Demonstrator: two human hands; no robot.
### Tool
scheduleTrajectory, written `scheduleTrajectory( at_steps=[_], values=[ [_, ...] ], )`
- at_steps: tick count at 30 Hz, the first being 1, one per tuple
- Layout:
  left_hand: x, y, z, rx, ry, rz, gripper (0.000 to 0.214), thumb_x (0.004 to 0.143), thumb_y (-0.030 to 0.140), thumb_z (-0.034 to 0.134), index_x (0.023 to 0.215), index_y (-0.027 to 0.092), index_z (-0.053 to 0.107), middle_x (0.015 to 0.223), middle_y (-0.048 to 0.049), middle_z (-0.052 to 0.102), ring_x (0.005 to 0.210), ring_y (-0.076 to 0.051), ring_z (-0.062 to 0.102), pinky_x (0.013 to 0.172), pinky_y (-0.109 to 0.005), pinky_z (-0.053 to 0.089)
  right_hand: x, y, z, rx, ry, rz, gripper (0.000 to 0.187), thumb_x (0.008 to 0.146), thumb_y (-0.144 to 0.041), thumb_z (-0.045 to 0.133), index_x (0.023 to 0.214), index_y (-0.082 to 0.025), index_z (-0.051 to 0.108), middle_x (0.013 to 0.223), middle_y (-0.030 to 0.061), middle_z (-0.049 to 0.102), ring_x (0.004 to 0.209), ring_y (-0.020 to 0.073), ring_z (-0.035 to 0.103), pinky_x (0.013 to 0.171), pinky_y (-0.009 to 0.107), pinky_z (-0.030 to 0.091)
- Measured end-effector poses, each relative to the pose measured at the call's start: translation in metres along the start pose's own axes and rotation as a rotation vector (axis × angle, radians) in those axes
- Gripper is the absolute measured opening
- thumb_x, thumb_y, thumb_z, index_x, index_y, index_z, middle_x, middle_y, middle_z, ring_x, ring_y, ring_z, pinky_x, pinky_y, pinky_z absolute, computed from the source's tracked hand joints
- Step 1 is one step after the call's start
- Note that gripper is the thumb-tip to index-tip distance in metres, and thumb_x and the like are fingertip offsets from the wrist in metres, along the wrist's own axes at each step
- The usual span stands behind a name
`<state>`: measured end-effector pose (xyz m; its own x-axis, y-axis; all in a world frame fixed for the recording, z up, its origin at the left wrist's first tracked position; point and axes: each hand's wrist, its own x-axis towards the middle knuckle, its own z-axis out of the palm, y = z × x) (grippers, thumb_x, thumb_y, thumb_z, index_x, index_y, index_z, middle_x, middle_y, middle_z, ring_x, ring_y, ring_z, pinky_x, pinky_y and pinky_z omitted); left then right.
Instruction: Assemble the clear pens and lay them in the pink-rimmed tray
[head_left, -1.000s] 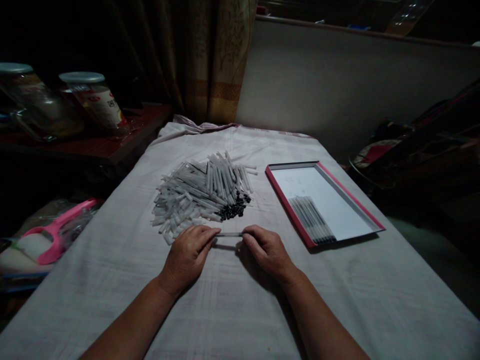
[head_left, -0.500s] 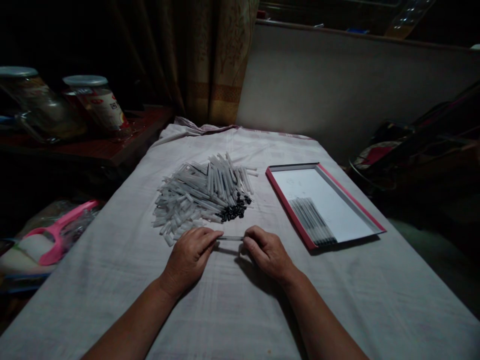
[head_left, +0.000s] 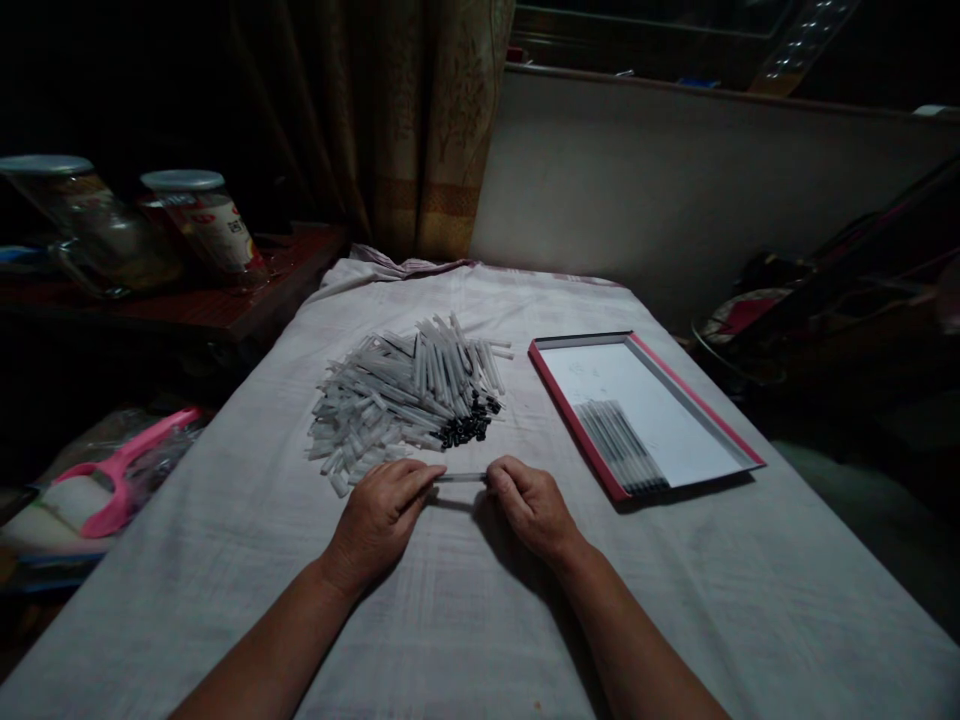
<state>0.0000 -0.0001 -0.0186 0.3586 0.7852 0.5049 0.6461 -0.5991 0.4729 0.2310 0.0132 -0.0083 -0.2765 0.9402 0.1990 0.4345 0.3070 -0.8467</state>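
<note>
A slim translucent pen lies level between my two hands, just above the cloth. My left hand pinches its left end, and my right hand is closed round its right end; the fingers hide both ends. Just beyond my left hand spreads a heap of clear pen barrels and short clear caps. Small black plugs are bunched at the heap's right front. To the right, a shallow red-edged box lid holds a row of pens with dark tips along its left side.
A pale checked cloth covers the table. Lidded jars and a glass mug stand on a dark red side table at left. Below them is a pink-handled object among plastic bags. A curtain and wall close off the back.
The view has shifted slightly. Both hands keep hold of the pen in nearly the same place, and the heap and box lid look unchanged.
</note>
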Motion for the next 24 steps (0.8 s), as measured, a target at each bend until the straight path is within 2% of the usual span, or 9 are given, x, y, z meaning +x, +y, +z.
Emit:
scheduleTrajectory(
  at_steps=[1, 2, 4, 6, 8, 11, 14, 18, 24],
  values=[
    [0.000, 0.000, 0.000, 0.001, -0.004, -0.003, 0.029, 0.095, 0.019, 0.054, 0.120, 0.025, 0.066, 0.103, -0.0056, 0.071, 0.092, -0.019, 0.066, 0.080, -0.032, 0.052, 0.000, 0.000, 0.000, 0.006, 0.010, -0.010, 0.023, 0.094, -0.033, 0.048, 0.095, -0.018, 0.065, 0.068, -0.0001, 0.066, 0.061, 0.0131, 0.060, 0.060, 0.023, 0.046],
    [0.001, 0.001, 0.001, 0.003, -0.011, -0.005, 0.029, 0.095, 0.019, 0.053, 0.120, 0.025, 0.066, 0.102, -0.0057, 0.071, 0.092, -0.019, 0.066, 0.080, -0.032, 0.052, 0.000, -0.001, 0.001, 0.006, 0.016, -0.030, 0.026, 0.091, -0.032, 0.052, 0.109, -0.018, 0.064, 0.077, 0.0019, 0.070, 0.066, 0.0141, 0.063, 0.064, 0.024, 0.048],
    [0.002, 0.003, 0.002, 0.011, -0.027, 0.005, 0.028, 0.095, 0.020, 0.053, 0.120, 0.025, 0.066, 0.101, -0.0058, 0.071, 0.091, -0.019, 0.066, 0.079, -0.032, 0.052, 0.000, -0.001, 0.004, -0.022, -0.001, -0.097, 0.034, 0.088, -0.030, 0.059, 0.119, -0.019, 0.064, 0.089, 0.0056, 0.073, 0.074, 0.0163, 0.066, 0.070, 0.027, 0.051],
    [0.002, 0.004, 0.002, 0.026, -0.041, 0.031, 0.027, 0.095, 0.021, 0.054, 0.119, 0.024, 0.066, 0.100, -0.0056, 0.072, 0.090, -0.019, 0.066, 0.079, -0.032, 0.052, 0.000, -0.001, 0.007, -0.072, -0.030, -0.163, 0.026, 0.087, -0.028, 0.058, 0.109, -0.019, 0.070, 0.091, 0.0079, 0.074, 0.079, 0.0184, 0.068, 0.074, 0.029, 0.052],
    [0.003, 0.002, 0.001, 0.055, -0.026, 0.045, 0.027, 0.095, 0.022, 0.054, 0.118, 0.024, 0.066, 0.101, -0.0057, 0.072, 0.092, -0.019, 0.065, 0.082, -0.033, 0.051, 0.001, 0.001, 0.009, -0.097, -0.029, -0.170, 0.022, 0.089, -0.027, 0.054, 0.098, -0.019, 0.073, 0.087, 0.0087, 0.075, 0.080, 0.0197, 0.069, 0.075, 0.030, 0.052],
    [0.003, -0.008, -0.008, 0.194, 0.070, -0.022, 0.028, 0.095, 0.024, 0.052, 0.119, 0.023, 0.066, 0.107, -0.0078, 0.070, 0.101, -0.023, 0.063, 0.089, -0.038, 0.049, 0.000, 0.005, 0.004, -0.064, 0.067, -0.081, 0.022, 0.088, -0.027, 0.053, 0.090, -0.019, 0.073, 0.086, 0.0078, 0.075, 0.080, 0.0201, 0.069, 0.075, 0.030, 0.052],
    [0.003, -0.021, -0.021, 0.438, 0.119, -0.175, 0.028, 0.093, 0.024, 0.052, 0.115, 0.022, 0.068, 0.114, -0.0113, 0.068, 0.109, -0.029, 0.059, 0.094, -0.046, 0.044, -0.006, 0.009, -0.003, 0.006, 0.155, 0.038, 0.023, 0.087, -0.031, 0.052, 0.083, -0.018, 0.070, 0.075, 0.0047, 0.072, 0.071, 0.0188, 0.067, 0.066, 0.027, 0.052],
    [0.004, -0.028, -0.024, 0.562, 0.053, -0.224, 0.023, 0.088, 0.026, 0.058, 0.107, 0.023, 0.071, 0.124, -0.0122, 0.064, 0.119, -0.032, 0.054, 0.100, -0.051, 0.039, -0.018, 0.012, -0.007, 0.058, 0.194, 0.113, 0.026, 0.086, -0.037, 0.054, 0.082, -0.017, 0.069, 0.067, 0.0031, 0.067, 0.063, 0.0174, 0.063, 0.056, 0.024, 0.048],
    [0.009, -0.026, -0.012, 0.520, 0.071, -0.194, 0.019, 0.084, 0.026, 0.065, 0.103, 0.025, 0.070, 0.131, -0.0132, 0.061, 0.126, -0.033, 0.050, 0.101, -0.055, 0.037, -0.027, 0.013, -0.004, 0.069, 0.207, 0.107, 0.029, 0.085, -0.041, 0.055, 0.086, -0.017, 0.072, 0.071, 0.0059, 0.070, 0.064, 0.0198, 0.065, 0.054, 0.026, 0.049]
  ],
)
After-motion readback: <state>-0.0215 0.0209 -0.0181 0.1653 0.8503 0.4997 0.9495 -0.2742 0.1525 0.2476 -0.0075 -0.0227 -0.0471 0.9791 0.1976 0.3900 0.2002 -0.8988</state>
